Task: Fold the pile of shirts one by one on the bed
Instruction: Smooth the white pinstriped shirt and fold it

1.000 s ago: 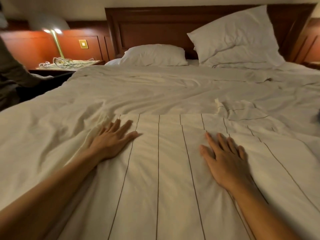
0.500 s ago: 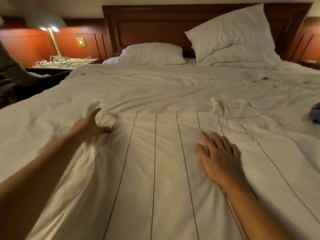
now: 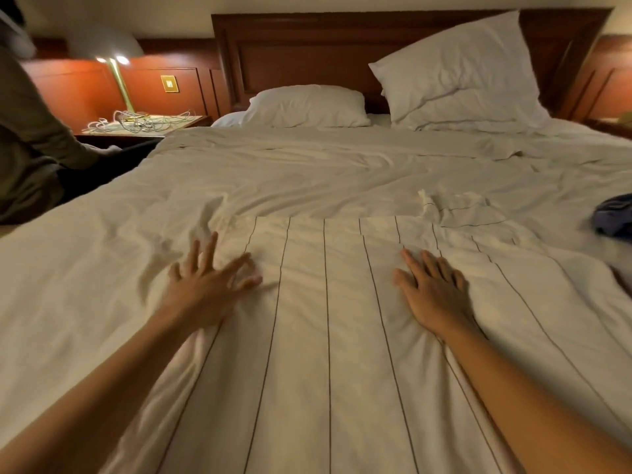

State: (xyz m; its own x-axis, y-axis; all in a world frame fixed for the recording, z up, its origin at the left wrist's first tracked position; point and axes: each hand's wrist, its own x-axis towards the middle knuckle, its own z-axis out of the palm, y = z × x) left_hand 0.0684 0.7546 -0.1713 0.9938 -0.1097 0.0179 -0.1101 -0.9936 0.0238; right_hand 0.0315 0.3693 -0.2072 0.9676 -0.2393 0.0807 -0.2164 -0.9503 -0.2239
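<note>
Fingers [image 3: 209,254] of the left hand [image 3: 205,292] are straight and fanned wide, grasping nothing; they lie on the left edge of the white shirt with thin dark vertical stripes [image 3: 325,336] (this hand is a little blurred). Over on the shirt's right half the right hand [image 3: 434,295] lies palm down, its fingers [image 3: 413,266] straight, close together and released, holding nothing.

The shirt is spread flat at the middle of the near edge of the wide bed with a rumpled white duvet [image 3: 307,172]. Its far edge runs straight across, and a creased part of it trails off toward the bed's right side.

Close to the bed's right edge lies a crumpled dark blue garment [image 3: 615,217], apart from the shirt. At the head end a flat white pillow [image 3: 307,106] lies down and a larger white pillow [image 3: 461,73] leans against the dark wooden headboard [image 3: 307,53].

Beyond the far left corner stands a nightstand [image 3: 147,130] carrying a tangle of pale cables [image 3: 143,119] and a lit brass lamp [image 3: 119,83]. Grey cloth [image 3: 27,131] shows at the left side (what it belongs to I cannot tell).
</note>
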